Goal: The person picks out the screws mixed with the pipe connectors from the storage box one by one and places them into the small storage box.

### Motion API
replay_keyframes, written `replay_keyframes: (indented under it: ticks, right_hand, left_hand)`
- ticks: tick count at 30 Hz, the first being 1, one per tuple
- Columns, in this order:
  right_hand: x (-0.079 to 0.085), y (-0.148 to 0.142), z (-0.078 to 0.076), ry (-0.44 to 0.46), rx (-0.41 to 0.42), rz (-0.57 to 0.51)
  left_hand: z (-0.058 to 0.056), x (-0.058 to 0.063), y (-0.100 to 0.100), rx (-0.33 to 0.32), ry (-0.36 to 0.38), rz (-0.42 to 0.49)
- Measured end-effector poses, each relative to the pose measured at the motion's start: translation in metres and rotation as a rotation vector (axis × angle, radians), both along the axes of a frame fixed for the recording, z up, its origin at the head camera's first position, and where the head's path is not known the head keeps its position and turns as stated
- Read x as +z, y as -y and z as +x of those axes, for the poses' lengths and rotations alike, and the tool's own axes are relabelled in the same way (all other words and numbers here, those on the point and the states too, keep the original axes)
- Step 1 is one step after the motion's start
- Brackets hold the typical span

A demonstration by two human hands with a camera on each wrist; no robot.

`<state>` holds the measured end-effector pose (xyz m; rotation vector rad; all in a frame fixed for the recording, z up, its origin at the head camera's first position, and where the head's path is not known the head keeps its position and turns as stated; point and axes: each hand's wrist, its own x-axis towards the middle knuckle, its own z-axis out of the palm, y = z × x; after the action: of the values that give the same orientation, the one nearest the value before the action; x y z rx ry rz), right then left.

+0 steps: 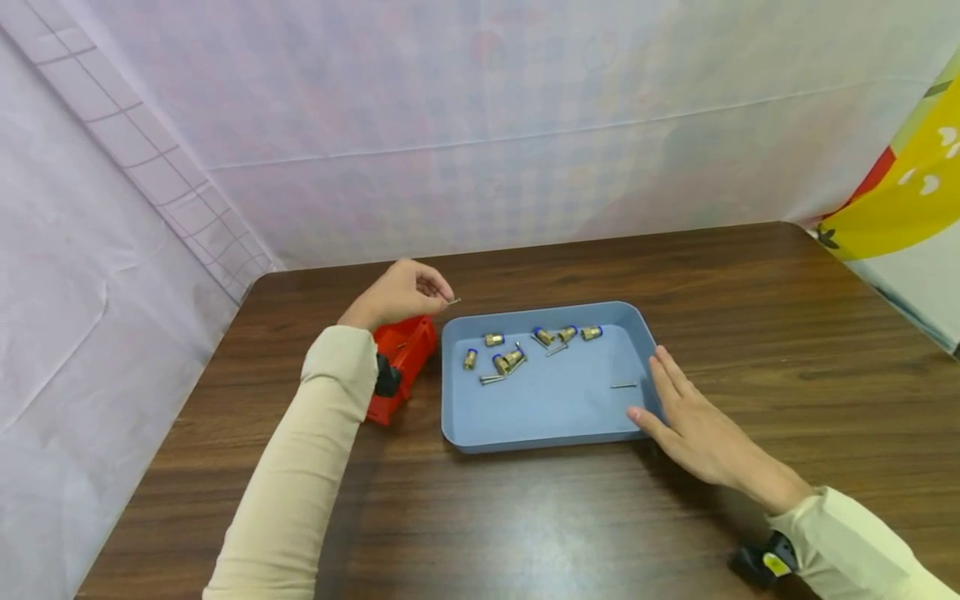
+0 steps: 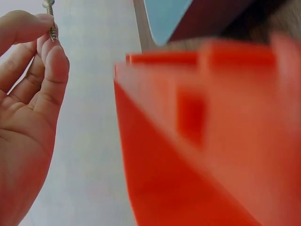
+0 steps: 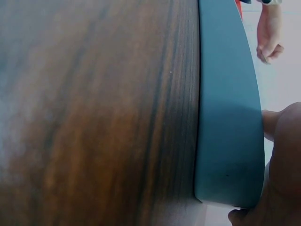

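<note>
My left hand (image 1: 399,293) pinches a screw (image 2: 51,23) between thumb and fingertips, above the far end of a red plastic bin (image 1: 417,354). In the left wrist view the screw's head is up and its thread shows below the thumb. My right hand (image 1: 697,429) rests at the right edge of a blue tray (image 1: 555,421), fingers fairly straight along the rim and thumb over the near right corner. Brass fittings (image 1: 470,359) with blue ends and several loose screws lie in the tray's far left half. One lone screw (image 1: 623,385) lies near my right thumb.
The tray and bin stand side by side on a dark wooden table (image 1: 480,517). A pale curtain (image 1: 480,125) hangs behind the table's far edge. My left forearm crosses over the bin's left side and hides part of it.
</note>
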<state>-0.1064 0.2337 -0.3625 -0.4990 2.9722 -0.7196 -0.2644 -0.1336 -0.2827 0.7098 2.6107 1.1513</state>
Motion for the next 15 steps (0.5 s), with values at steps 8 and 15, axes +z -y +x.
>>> replay_keyframes:
  ticks: [8, 15]
  right_hand:
    - [0.000, 0.001, 0.000, -0.001, -0.001, 0.002]
    - [0.001, 0.001, 0.000, -0.003, -0.001, 0.003]
  left_hand:
    - [0.004, -0.001, 0.028, 0.069, -0.009, -0.050]
    - [0.006, -0.006, 0.048, 0.117, -0.005, -0.079]
